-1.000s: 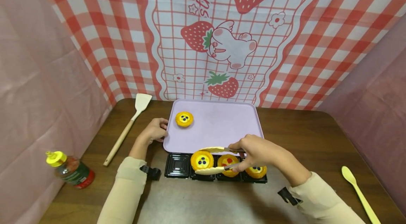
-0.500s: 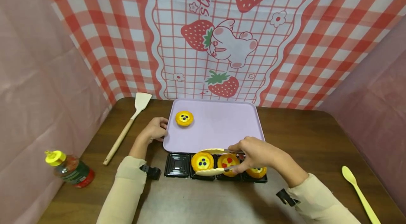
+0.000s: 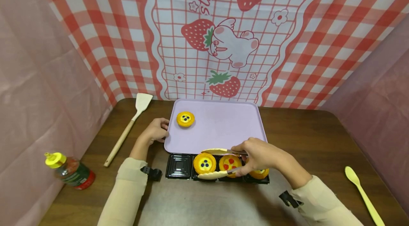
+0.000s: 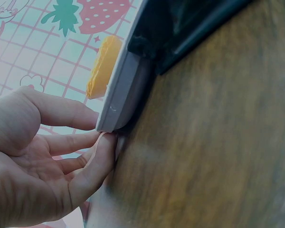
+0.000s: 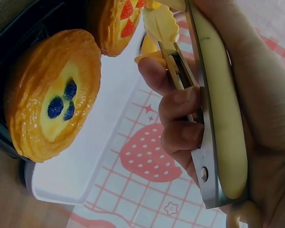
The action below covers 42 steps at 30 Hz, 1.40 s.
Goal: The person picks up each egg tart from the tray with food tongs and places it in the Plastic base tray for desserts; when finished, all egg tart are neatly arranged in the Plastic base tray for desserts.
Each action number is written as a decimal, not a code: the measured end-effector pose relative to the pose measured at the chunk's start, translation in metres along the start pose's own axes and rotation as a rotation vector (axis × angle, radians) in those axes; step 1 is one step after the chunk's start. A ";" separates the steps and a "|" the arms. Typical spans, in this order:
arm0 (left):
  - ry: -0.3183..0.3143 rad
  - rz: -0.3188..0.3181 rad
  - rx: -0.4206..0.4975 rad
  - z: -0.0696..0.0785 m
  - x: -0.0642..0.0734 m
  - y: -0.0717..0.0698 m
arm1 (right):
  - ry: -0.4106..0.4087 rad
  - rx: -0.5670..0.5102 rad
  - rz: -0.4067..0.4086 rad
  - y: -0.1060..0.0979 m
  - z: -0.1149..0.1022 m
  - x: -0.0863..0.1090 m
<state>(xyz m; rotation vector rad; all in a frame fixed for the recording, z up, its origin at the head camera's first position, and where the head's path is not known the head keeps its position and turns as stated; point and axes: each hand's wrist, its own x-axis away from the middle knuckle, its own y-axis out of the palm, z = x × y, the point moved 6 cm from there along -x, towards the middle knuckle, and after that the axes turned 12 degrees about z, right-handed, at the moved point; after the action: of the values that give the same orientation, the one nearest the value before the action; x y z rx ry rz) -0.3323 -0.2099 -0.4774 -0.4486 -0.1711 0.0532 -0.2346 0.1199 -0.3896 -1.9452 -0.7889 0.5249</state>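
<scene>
My left hand [image 3: 156, 130] is at the left rim of the lilac tray [image 3: 223, 119]; in the left wrist view fingertip and thumb pinch its edge. My right hand [image 3: 258, 153] grips a pair of tongs [image 5: 204, 109] with cream scalloped tips. The tips stand on either side of a blueberry-topped egg tart [image 3: 204, 164] in the second black box from the left. Beneath the tongs a strawberry-topped tart [image 3: 230, 162] sits in the third box. Another blueberry tart [image 5: 52, 97], partly hidden by my hand in the head view, fills the rightmost box.
One more blueberry tart [image 3: 185, 119] lies at the tray's upper left. The leftmost black box [image 3: 178, 166] holds no tart. To the left are a spatula [image 3: 126, 135] and a yellow-capped bottle [image 3: 71, 172]; a yellow spoon [image 3: 362, 192] lies far right.
The tongs and the tart between their tips have shifted very slightly to the right. My left hand has stayed at the tray's edge.
</scene>
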 end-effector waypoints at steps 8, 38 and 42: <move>0.003 0.003 -0.004 0.000 -0.001 0.001 | 0.026 -0.015 0.036 -0.009 0.001 0.004; 0.004 0.009 -0.001 -0.001 0.001 0.000 | 0.059 0.038 0.236 -0.051 -0.002 -0.002; 0.004 0.008 0.002 0.000 0.001 -0.001 | 0.047 0.054 0.260 -0.055 -0.001 -0.011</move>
<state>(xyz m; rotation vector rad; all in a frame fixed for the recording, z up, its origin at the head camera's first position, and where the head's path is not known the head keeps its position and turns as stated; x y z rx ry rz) -0.3314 -0.2106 -0.4772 -0.4471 -0.1649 0.0605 -0.2585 0.1308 -0.3396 -2.0139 -0.4897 0.6454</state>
